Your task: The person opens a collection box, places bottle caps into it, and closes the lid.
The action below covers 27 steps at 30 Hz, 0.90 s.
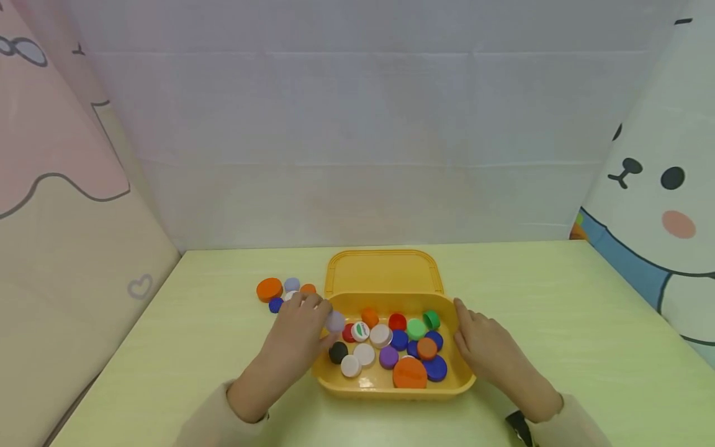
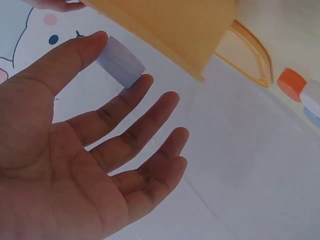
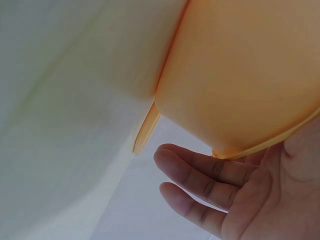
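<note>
Between thumb and index finger, my left hand [image 1: 295, 332] [image 2: 90, 145] pinches a pale lavender cap [image 1: 335, 321] [image 2: 121, 62] at the left rim of a yellow tub [image 1: 385, 393] [image 2: 165, 25]. The other fingers are spread and slightly bent. Inside the tub lie several caps, among them a large orange cap [image 1: 410, 374], a black cap [image 1: 338, 352] and a purple cap [image 1: 388, 357]. My right hand [image 1: 491, 347] [image 3: 240, 190] rests against the tub's right rim, thumb at the edge, fingers loosely extended outside the wall [image 3: 240, 65].
Behind the tub lies a yellow lid [image 1: 384, 273]. Left of the lid several loose caps sit on the pale green table [image 1: 167, 347], including a large orange one [image 1: 269, 290] and a dark blue one [image 1: 276, 305]. A white cloth [image 1: 363, 124] hangs behind the table.
</note>
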Available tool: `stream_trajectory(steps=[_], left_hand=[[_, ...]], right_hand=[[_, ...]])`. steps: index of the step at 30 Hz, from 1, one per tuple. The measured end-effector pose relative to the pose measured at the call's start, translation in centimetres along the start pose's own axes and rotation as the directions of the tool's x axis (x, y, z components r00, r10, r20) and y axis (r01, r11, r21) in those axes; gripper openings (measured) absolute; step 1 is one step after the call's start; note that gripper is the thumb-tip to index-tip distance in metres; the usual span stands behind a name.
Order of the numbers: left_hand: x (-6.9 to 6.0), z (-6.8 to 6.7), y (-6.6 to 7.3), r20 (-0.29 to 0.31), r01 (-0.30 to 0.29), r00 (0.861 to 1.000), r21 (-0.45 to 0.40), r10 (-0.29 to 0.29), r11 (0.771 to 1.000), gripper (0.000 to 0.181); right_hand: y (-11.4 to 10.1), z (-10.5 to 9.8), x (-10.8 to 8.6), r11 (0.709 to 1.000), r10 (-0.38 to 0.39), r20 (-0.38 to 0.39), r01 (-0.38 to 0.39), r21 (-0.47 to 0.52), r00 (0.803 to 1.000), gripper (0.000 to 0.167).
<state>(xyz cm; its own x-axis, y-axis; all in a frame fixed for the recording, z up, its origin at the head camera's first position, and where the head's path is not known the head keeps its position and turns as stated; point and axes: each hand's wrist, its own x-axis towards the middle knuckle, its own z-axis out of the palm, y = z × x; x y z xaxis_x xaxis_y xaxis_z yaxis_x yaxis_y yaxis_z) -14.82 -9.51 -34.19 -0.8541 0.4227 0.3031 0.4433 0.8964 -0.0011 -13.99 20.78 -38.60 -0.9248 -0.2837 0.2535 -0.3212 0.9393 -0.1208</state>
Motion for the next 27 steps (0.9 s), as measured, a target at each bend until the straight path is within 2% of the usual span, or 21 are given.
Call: stream_trajectory(steps=[6,9,19,23,27], left_hand=[[0.1,0.9,1.6,0.079,-0.035,0.996,-0.058,0.039,0.998,0.034],[0.2,1.5,1.9,0.105,-0.047,0.993,-0.038,0.051,0.998,0.034],[0.5,3.2,2.2,0.122,-0.087,0.99,0.097,0.075,0.991,0.037],[0.5,3.5,2.3,0.122,-0.094,0.989,0.125,0.079,0.988,0.038],[0.5,3.5,2.2,0.124,-0.095,0.989,0.118,0.08,0.988,0.038]], right_hand=[[0.0,0.0,0.0,1.0,-0.003,-0.01,0.003,0.0,1.0,0.045],[0.0,0.1,0.1,1.0,-0.002,-0.01,0.002,0.002,1.0,0.045],[0.0,0.2,0.0,1.0,-0.002,-0.008,0.002,0.0,1.0,0.045],[0.0,0.2,0.0,1.0,-0.004,-0.009,0.004,-0.002,1.0,0.045],[0.0,0.3,0.0,1.0,-0.004,-0.012,0.004,-0.004,1.0,0.045]])
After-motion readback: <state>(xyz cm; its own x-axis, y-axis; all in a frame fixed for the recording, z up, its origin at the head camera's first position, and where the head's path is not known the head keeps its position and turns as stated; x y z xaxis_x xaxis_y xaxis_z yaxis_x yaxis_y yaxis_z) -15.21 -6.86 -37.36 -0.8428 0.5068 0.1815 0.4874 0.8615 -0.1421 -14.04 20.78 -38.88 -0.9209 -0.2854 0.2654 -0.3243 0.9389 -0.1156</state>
